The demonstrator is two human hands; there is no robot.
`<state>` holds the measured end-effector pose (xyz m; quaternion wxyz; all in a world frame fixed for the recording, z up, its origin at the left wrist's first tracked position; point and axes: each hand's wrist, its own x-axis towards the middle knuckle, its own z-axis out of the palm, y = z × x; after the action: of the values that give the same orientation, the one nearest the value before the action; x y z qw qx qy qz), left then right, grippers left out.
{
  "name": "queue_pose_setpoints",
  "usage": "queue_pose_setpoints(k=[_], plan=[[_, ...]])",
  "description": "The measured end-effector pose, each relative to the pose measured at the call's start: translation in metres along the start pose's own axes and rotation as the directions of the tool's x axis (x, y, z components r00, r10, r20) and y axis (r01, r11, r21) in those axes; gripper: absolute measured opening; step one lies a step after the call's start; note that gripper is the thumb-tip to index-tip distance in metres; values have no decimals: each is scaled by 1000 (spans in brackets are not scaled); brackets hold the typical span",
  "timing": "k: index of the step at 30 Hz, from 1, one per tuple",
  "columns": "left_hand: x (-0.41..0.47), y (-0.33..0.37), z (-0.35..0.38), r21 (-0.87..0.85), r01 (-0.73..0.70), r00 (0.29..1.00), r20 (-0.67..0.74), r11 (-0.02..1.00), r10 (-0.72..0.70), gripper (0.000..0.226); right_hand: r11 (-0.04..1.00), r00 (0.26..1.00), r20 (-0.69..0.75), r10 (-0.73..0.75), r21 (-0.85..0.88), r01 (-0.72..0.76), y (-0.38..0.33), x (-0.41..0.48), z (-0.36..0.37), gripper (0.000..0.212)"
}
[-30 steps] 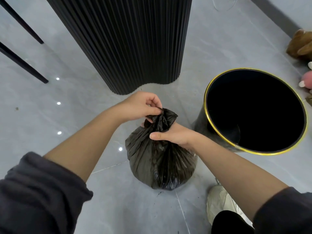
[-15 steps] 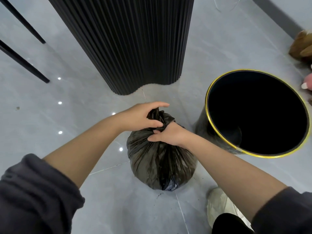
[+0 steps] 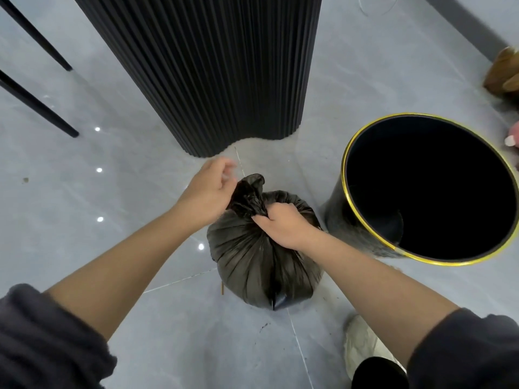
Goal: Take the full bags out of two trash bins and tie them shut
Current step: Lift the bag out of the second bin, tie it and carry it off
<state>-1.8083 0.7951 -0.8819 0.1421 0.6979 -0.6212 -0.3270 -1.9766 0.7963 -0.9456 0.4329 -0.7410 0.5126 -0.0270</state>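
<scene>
A full black trash bag (image 3: 261, 265) stands on the grey tile floor in the middle of the head view. Its gathered neck sticks up, twisted. My right hand (image 3: 283, 224) pinches the neck from the right, low down by the bag's body. My left hand (image 3: 209, 192) is against the left side of the twisted top; its fingers are blurred and curled, and the grip is hard to make out. To the right stands a black trash bin with a gold rim (image 3: 348, 164), with no bag in it and its inside dark.
A large black ribbed pedestal (image 3: 202, 66) rises just behind the bag. Thin black furniture legs (image 3: 42, 113) stand at the far left. Plush toys (image 3: 502, 77) lie at the right edge. My pale shoe (image 3: 361, 346) is on the floor below the bin.
My left hand has come off the top of the neck and swung to its left side, fingers moving. My right hand has slid lower on the neck. The twisted top now stands free.
</scene>
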Motion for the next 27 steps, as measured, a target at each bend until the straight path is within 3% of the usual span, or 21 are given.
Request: queue_pose_setpoints(k=[2,4,7,9,11,13,16,18,20,21,23,24,25,27], plan=[[-14,1,-7,144,-298,948,-71,944,310,46,997,1000,1,-26,-70,26,-1,0,-3,43],[-24,-5,-11,366,-528,838,78,766,541,61,991,998,21,-61,-116,63,-3,1,-6,43],[-22,-21,-2,618,-619,766,340,484,546,74,980,994,66,-81,-175,92,-8,1,-10,47],[-14,-24,8,661,-620,764,386,422,518,68,974,990,101,-96,-198,114,-9,1,-10,45],[-7,-22,17,631,-629,755,354,454,553,42,968,987,116,-109,-213,132,-9,2,-8,41],[-7,-12,17,584,-563,822,327,585,466,16,966,988,87,-131,-213,147,-7,3,-5,39],[-9,2,9,577,-375,919,336,726,208,18,961,979,-7,-203,-195,198,-4,2,-3,35],[-13,4,5,496,-323,930,322,806,175,22,949,970,-15,-242,-210,234,-4,1,-6,29],[-17,2,2,521,-320,934,312,791,173,31,942,966,2,-259,-221,254,-3,0,-9,18],[-18,-1,3,580,-352,926,331,734,183,34,936,962,6,-271,-231,266,-3,0,-9,15],[-21,-3,0,687,-411,904,390,599,174,32,925,955,1,-295,-251,286,-2,1,-6,25],[-21,-5,-1,678,-405,902,408,614,143,28,920,951,-11,-308,-258,295,-1,0,-5,27],[-21,-6,-4,606,-358,900,427,710,89,26,912,945,-30,-326,-274,306,1,0,-4,29],[-21,-10,-12,286,-113,859,509,952,-50,31,893,929,-84,-361,-318,319,7,-2,-2,31]])
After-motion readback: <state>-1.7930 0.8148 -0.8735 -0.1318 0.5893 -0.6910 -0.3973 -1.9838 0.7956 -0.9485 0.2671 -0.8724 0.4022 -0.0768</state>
